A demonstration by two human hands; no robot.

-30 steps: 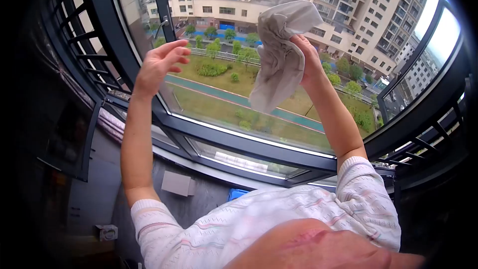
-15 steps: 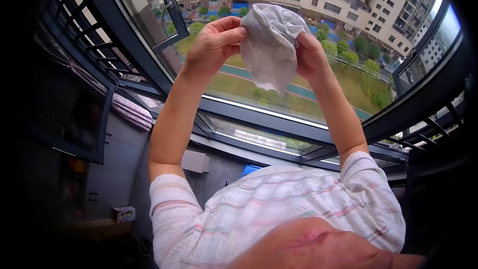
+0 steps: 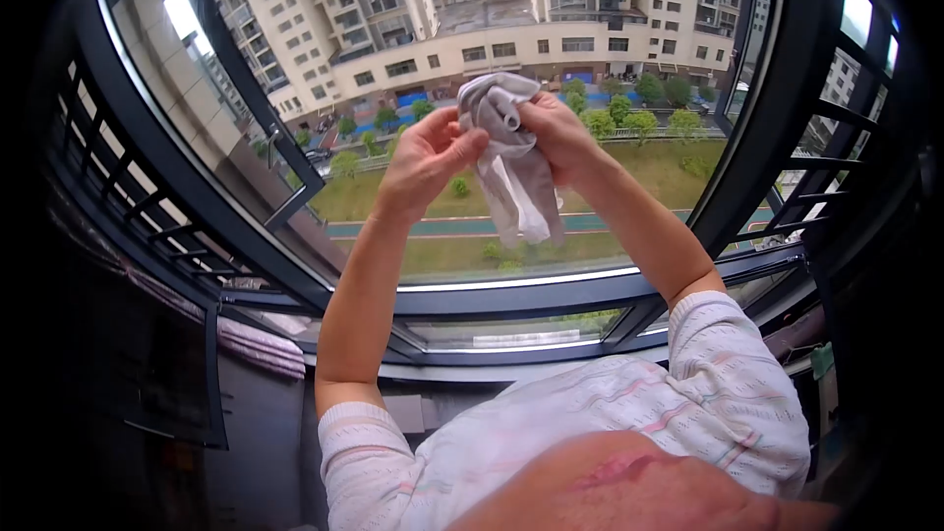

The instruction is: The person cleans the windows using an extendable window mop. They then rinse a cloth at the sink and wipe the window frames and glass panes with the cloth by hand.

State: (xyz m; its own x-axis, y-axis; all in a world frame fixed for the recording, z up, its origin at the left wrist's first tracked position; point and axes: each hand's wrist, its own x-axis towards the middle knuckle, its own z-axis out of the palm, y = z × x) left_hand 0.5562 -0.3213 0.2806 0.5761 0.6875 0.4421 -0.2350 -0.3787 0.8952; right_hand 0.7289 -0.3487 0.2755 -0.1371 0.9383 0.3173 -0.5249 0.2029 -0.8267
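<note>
A crumpled light grey cloth [image 3: 511, 162] hangs between my two hands in front of the window. My left hand [image 3: 428, 157] pinches its left edge near the top with thumb and fingers. Wrapped round the upper right part of the cloth is my right hand [image 3: 562, 138]. The lower end of the cloth dangles free, folded and twisted. Both arms are raised and stretched forward.
The dark window frame [image 3: 511, 300] runs across below my hands. An opened window sash [image 3: 246, 88] with a handle stands at the left. Dark bars [image 3: 836, 162] are at the right. A pinkish curtain [image 3: 261, 346] hangs low at the left, and a box [image 3: 405, 413] lies below.
My left hand, empty and apart at first, has come to the cloth and taken hold of it. The cloth is now more bunched and lower in view. The view has turned.
</note>
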